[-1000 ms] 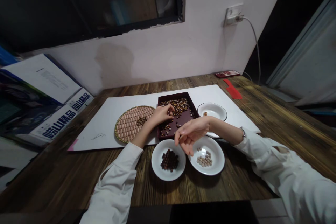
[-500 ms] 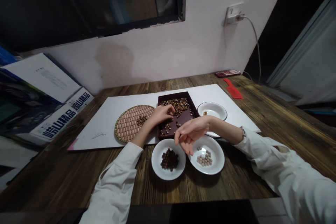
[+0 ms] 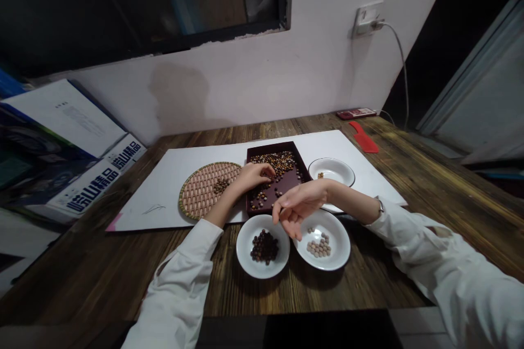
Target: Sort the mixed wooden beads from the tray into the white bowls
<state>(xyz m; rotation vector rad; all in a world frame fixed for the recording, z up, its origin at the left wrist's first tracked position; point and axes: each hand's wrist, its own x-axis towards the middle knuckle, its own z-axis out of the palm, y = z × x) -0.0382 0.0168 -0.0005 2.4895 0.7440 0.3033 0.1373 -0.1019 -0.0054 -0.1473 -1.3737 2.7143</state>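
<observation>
My left hand [image 3: 256, 175] reaches over the left side of a dark red tray [image 3: 289, 184] of mixed brown, yellow and pale beads [image 3: 278, 161]. Its fingers are bent together among the beads; what they pinch is too small to make out. Palm turned partly up, my right hand [image 3: 299, 207] hovers above the gap between two white bowls, fingers loosely bent and apart, with nothing visible in it. The left bowl [image 3: 244, 262] has dark brown beads [image 3: 265, 247] in it; the right bowl [image 3: 341, 253] has pale beads [image 3: 320, 246].
A round woven mat [image 3: 196, 191] with brownish beads lies left of the tray on a white board [image 3: 158, 185]. Behind my right wrist sits another white dish [image 3: 341, 172] with a few yellow beads. A red comb-like piece [image 3: 364, 137], a phone [image 3: 355, 113] and printed boxes [image 3: 88, 188] surround the board.
My left hand's fingers have shifted slightly to the right among the beads. My right hand stays in nearly the same place.
</observation>
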